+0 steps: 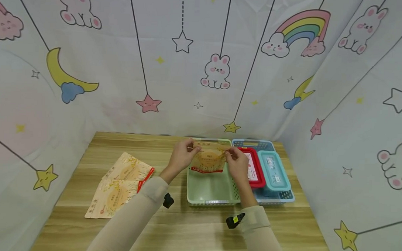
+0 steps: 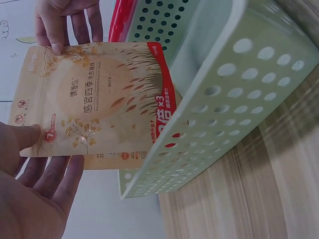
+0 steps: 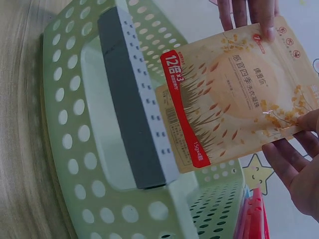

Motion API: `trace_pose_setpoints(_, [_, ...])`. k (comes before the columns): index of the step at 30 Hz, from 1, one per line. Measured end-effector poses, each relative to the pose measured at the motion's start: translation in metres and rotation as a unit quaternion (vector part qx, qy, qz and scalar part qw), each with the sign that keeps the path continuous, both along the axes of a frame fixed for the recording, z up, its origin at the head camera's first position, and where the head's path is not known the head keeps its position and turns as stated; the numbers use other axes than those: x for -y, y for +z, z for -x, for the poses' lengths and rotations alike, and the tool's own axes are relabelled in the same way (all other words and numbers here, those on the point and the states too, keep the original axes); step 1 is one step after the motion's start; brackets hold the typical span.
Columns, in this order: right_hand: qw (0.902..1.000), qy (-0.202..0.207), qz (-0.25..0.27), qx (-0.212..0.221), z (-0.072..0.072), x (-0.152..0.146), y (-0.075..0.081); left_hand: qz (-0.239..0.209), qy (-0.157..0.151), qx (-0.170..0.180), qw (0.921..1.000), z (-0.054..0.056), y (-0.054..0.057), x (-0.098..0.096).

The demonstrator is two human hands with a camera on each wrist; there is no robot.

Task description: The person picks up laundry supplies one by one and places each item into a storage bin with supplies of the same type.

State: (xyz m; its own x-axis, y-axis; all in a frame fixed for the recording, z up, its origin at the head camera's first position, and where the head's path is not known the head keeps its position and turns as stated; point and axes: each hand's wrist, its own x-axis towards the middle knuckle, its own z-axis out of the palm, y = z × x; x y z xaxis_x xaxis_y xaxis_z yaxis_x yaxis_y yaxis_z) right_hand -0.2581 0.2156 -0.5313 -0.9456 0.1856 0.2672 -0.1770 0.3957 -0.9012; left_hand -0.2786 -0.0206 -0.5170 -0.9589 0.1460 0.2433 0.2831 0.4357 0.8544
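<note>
- While both hands work over the table, we hold one flat beige plastic pouch with a red band along its bottom edge [image 1: 209,159] upright, above the pale green perforated plastic basket [image 1: 211,198].
- Our left hand [image 1: 183,154] pinches the pouch's upper left corner between thumb and fingers; the left wrist view shows the thumb on the printed face and the fingers behind it.
- Our right hand [image 1: 237,164] pinches the upper right corner in the same way. The two hands are apart, one at each top corner, with the pouch stretched between them.
- The pouch's red-banded bottom edge hangs inside the basket's opening, near the far wall; we cannot tell whether it touches the basket floor.
- Directly to the right of the green basket stands a pale blue perforated plastic basket [image 1: 286,197], the two side by side.
- The blue basket holds a red-lidded rectangular box [image 1: 254,171] on its left and a teal-lidded rectangular box [image 1: 274,171] on its right, lying next to each other.
- Two more beige pouches [image 1: 119,187] lie flat and overlapping on the light wooden tabletop [image 1: 190,232], well to the left of the baskets.
- A white printed curtain with stars, moons and rabbits [image 1: 189,66] encloses the table on three sides.
</note>
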Motion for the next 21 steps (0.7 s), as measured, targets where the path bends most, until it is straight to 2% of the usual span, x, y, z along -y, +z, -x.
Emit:
trace_pose_setpoints(6, [0.9999,-0.004,-0.01,-0.003,0.0,0.001,-0.007,-0.002,0.001,0.014,0.9999,0.0,-0.007,0.0])
trace_pose_setpoints(11, [1.0,0.003,0.001,-0.009,0.001,0.001,-0.012,-0.003,0.0,0.016,0.9999,0.0,-0.01,0.001])
trace_pose_setpoints(21, [0.9999,0.006,0.009,0.008,-0.001,0.0,-0.021,-0.004,-0.005,0.021,0.9998,0.0,-0.019,-0.001])
